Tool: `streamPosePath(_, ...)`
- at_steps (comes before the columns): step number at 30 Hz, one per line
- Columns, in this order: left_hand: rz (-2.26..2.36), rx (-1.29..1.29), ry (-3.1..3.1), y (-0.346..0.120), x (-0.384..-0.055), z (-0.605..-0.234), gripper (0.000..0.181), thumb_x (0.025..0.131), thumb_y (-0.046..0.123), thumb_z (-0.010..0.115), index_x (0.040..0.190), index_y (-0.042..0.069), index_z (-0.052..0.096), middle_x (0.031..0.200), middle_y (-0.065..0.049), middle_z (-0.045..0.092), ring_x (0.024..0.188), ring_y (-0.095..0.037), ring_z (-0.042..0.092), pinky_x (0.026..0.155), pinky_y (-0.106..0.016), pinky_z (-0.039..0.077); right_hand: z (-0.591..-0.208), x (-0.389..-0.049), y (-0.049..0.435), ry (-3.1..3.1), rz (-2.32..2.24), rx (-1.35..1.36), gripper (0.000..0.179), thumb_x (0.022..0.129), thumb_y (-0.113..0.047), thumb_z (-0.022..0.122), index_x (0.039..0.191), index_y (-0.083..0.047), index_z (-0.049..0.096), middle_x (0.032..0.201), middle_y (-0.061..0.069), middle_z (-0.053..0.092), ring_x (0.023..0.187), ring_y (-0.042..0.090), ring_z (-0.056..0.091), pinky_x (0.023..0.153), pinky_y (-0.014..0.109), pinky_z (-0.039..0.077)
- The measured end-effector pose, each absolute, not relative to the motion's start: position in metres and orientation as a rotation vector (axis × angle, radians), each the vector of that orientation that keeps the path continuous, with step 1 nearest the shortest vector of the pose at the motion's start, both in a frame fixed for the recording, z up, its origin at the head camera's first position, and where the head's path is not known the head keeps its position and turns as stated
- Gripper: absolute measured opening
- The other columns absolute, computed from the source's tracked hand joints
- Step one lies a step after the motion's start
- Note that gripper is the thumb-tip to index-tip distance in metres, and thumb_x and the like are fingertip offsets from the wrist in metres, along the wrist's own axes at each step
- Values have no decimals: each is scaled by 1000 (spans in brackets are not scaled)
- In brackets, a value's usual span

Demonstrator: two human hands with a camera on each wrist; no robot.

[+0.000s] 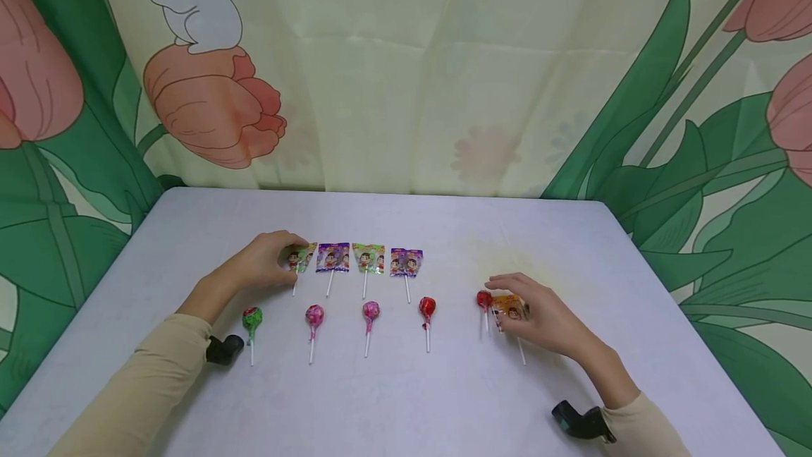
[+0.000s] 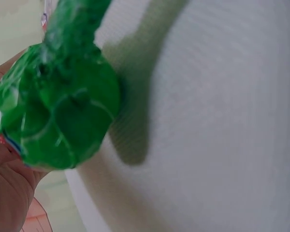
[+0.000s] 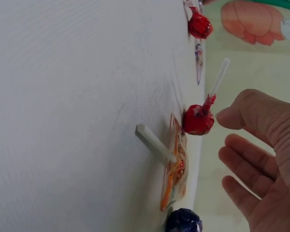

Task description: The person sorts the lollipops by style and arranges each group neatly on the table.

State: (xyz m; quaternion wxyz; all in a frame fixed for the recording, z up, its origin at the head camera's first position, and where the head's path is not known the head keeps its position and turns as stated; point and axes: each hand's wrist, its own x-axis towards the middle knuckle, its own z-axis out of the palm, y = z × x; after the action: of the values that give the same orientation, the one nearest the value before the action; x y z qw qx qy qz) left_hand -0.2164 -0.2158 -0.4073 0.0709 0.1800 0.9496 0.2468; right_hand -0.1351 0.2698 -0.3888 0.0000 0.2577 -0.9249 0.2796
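My left hand point(image 1: 269, 259) has its thumb and fingers at the top and bottom edges of a yellow-green flat-wrapped lollipop point(image 1: 302, 257), leftmost in the back row. A green ball lollipop point(image 2: 63, 111) lies nearer me and covers much of that hand in the left wrist view. My right hand point(image 1: 539, 312), fingers parted and loosely bent, hovers over an orange flat-wrapped lollipop point(image 3: 176, 169). By its thumb is a red ball lollipop point(image 3: 198, 120), its stick angled off the table. A dark blue ball lollipop point(image 3: 183, 221) shows beyond the orange packet; my hand hides it in the head view.
Purple point(image 1: 333, 257), green point(image 1: 368, 258) and another purple flat-wrapped lollipop point(image 1: 407, 262) continue the back row. Two pink ball lollipops point(image 1: 314, 315) and a red one point(image 1: 428, 307) lie in front. A printed curtain point(image 1: 393, 90) hangs behind the white table point(image 1: 380, 407).
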Motion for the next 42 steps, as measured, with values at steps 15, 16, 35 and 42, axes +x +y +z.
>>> streamPosePath(15, 740, 542, 2850, -215, -216, -407, 60, 79, 10, 84, 134, -3, 61, 132, -21, 63, 125, -40, 56, 109, -58, 45, -390, -131, 293, -2982, 807, 845, 64, 79, 6, 78, 138, -9, 60, 135, 7, 63, 123, 29, 61, 97, 52, 54)
streamPosePath(16, 742, 549, 2849, -215, -216, -407, 60, 79, 10, 84, 134, -3, 61, 131, -22, 63, 124, -40, 56, 109, -59, 45, -390, -130, 294, -2989, 805, 840, 64, 79, 6, 78, 138, -8, 60, 135, 7, 63, 122, 29, 61, 98, 52, 54)
streamPosePath(35, 743, 538, 2838, -213, -214, -405, 60, 80, 9, 83, 135, -2, 61, 133, -22, 62, 126, -41, 55, 110, -59, 44, -390, -138, 301, -3109, 695, 891, 59, 79, 3, 76, 135, -9, 63, 133, 9, 62, 122, 31, 58, 101, 51, 52)
streamPosePath(42, 741, 534, 2839, -214, -214, -404, 60, 80, 9, 83, 135, -3, 60, 133, -22, 62, 126, -41, 55, 110, -59, 43, -387, -144, 297, -3129, 672, 872, 54, 80, 2, 76, 132, -8, 65, 130, 7, 64, 118, 28, 59, 100, 51, 53)
